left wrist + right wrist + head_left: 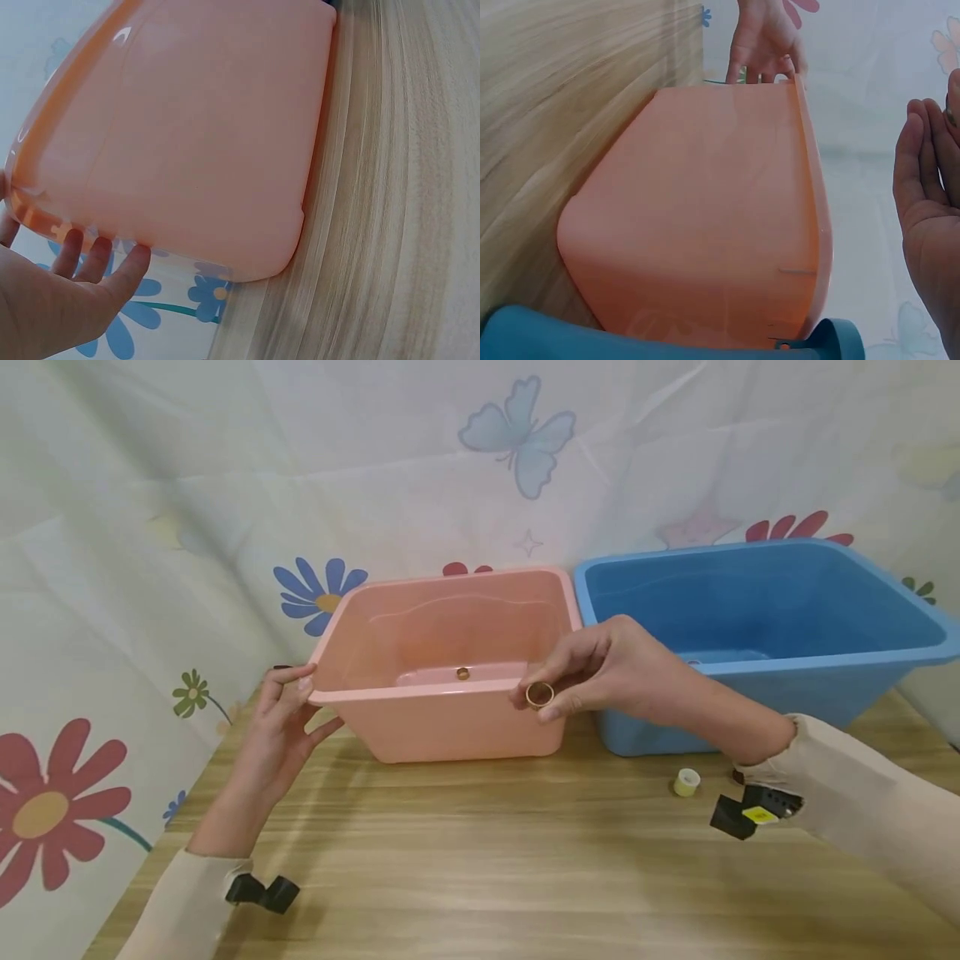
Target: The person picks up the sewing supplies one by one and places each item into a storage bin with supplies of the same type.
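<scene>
In the head view a pink plastic tub (442,727) stands on the wooden table. My left hand (281,727) grips its near left corner at the rim; in the left wrist view several fingers (127,270) rest against the tub's outer side. My right hand (600,672) is raised in front of the tub's near right corner. Between thumb and fingers it pinches a small gold-brown ring (551,700), its round opening facing me. The right wrist view barely catches that ring, mostly hidden by the fingers. Another small brown ring (462,673) lies on the tub's floor.
A larger blue tub (750,706) stands at the right, close beside the pink one. A small pale yellow roll (686,782) sits on the table (450,860) in front of it. Behind hangs a white curtain (405,468) with flowers and a butterfly.
</scene>
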### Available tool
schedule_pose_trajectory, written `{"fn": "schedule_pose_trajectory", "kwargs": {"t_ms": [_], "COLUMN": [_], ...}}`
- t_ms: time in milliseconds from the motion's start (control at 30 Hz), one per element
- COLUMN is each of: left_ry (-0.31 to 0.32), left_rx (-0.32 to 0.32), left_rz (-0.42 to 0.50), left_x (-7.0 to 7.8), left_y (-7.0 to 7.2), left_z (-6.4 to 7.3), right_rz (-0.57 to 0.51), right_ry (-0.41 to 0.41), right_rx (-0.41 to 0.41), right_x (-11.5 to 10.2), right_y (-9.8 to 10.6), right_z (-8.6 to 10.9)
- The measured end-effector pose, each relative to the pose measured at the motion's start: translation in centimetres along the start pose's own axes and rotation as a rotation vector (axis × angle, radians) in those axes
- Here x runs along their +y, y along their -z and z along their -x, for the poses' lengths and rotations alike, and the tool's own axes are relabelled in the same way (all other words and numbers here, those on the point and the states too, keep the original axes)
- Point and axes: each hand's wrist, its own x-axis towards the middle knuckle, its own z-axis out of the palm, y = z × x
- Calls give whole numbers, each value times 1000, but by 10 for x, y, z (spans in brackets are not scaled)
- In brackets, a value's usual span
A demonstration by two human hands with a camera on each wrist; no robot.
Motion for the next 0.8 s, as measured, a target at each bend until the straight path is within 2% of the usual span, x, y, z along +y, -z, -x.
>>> {"fn": "schedule_pose_trajectory", "kwargs": {"t_ms": [100, 267, 500, 800], "left_ry": [5, 10, 7, 9], "left_rx": [0, 2, 1, -4], "left_rz": [-1, 2, -8, -7], "left_x": [0, 1, 1, 1], "left_y": [0, 1, 0, 1], "left_z": [0, 0, 1, 1], "right_rz": [2, 32, 79, 75], "right_ry": [26, 51, 68, 31], "right_rx": [-43, -67, -48, 2], "right_x": [-2, -8, -13, -19], "right_y": [0, 2, 9, 18], "right_z": [-2, -8, -17, -36]}}
